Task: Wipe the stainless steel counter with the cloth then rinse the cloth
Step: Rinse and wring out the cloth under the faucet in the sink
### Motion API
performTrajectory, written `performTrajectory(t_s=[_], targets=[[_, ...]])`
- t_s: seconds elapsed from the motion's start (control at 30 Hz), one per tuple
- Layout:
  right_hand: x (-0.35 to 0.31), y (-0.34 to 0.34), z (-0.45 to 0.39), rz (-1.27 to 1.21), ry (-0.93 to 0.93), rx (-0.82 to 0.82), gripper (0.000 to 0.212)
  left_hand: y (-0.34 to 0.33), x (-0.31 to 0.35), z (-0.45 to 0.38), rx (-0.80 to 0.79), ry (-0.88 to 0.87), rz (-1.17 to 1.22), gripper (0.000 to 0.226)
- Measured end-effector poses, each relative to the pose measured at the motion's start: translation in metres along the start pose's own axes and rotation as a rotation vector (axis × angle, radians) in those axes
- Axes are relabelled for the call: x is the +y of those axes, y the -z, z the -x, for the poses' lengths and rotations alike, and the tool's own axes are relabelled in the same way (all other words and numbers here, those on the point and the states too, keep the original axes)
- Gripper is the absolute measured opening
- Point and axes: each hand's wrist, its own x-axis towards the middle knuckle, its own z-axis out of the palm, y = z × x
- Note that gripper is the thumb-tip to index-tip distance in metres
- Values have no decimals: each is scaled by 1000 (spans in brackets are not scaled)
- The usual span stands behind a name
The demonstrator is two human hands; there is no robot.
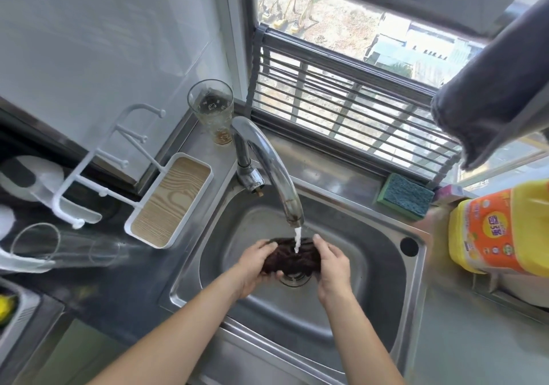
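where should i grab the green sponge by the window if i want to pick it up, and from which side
Probably by its two long side faces, coming down from above and from the sink side. The sponge lies flat on the ledge behind the sink with its blue-green scrub face up. The window rack stands right behind it and the yellow bottle crowds its right end, so those sides look blocked.

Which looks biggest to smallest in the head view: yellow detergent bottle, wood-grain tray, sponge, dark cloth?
1. yellow detergent bottle, cut off by the frame and nearer the camera
2. wood-grain tray
3. sponge and dark cloth: look alike, not ranked
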Motion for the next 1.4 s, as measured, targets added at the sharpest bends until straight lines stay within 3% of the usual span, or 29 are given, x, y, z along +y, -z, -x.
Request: performTrajectory(t_s=[0.1,0.17,0.23,0.33,0.4,0.47,0.63,0.7,0.8,0.87,0.97,1.03,1.13,1.23,1.33,1.4], targets=[[23,-14,26,296,173,77,21,-9,3,-18,233,-42,93,38],[38,-29,52,445,342,-8,15,-15,-1,-28,227,-7,124,59],[42,-38,64,513,502,7,16,-24,0,-17,190,-26,117,49],[27,-38,32,522,412,177,33,-38,-7,2,67,-53,-8,28],[10,-31,5,464,241,219,39,-44,-13,10,5,-45,-59,25],[6,-31,3,396,193,232,36,-44,-10,3,16,-49,-109,28],[39,-52,77,442,508,76,42,-27,10,-19,240,-42,6,33],[29,-52,53,481,405,155,37,-29,1,-12,202,-60,-48,28],[-1,-39,5,491,81,243,36,-40,-17,1,91,-117,-183,31],[1,-40,8,495,100,221,35,-39,-12,-3,70,-115,-224,33],[22,-55,55,504,349,117,37,-26,1,-20,129,-68,-61,39],[25,-51,59,536,395,88,38,-22,-1,-23,143,-89,-58,42],[13,-37,13,540,174,112,40,-29,-18,-13,17,-208,-318,35],[3,-23,-18,360,15,101,40,-32,-22,-9,-94,-311,-392,37],[1,-15,-13,151,-66,92,28,-18,-13,-16,44,-253,-434,39],[6,-13,-2,133,-68,32,31,-9,-12,-23,138,-243,-467,39]])
